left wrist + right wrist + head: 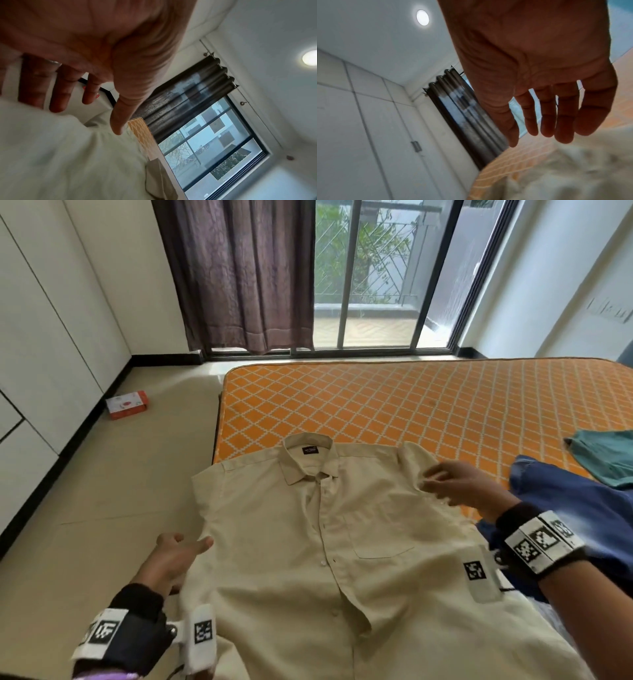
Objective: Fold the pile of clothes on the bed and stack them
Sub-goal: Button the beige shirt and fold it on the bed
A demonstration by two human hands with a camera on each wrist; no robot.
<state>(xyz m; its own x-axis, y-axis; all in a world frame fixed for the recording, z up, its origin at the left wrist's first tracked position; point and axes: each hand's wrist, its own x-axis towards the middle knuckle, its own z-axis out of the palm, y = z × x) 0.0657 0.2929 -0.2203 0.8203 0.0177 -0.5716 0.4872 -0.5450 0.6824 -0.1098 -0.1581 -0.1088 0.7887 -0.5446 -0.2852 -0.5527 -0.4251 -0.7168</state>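
Observation:
A beige button-up shirt (308,559) lies spread face up at the near corner of the orange patterned mattress (394,405), collar toward the window. My left hand (174,556) hovers at the shirt's left side edge with its fingers straight and holds nothing; the left wrist view shows its open palm (96,54) over the pale shirt cloth (60,155). My right hand (459,487) is over the shirt's right shoulder, fingers relaxed and extended. In the right wrist view its fingers (547,119) hang spread above the shirt (573,169), apart from it.
A blue denim garment (565,508) and a teal garment (603,457) lie at the right of the mattress. An orange-and-white box (126,404) sits on the tiled floor at left. White cupboards (41,337) line the left wall; a curtain (239,275) and window stand ahead.

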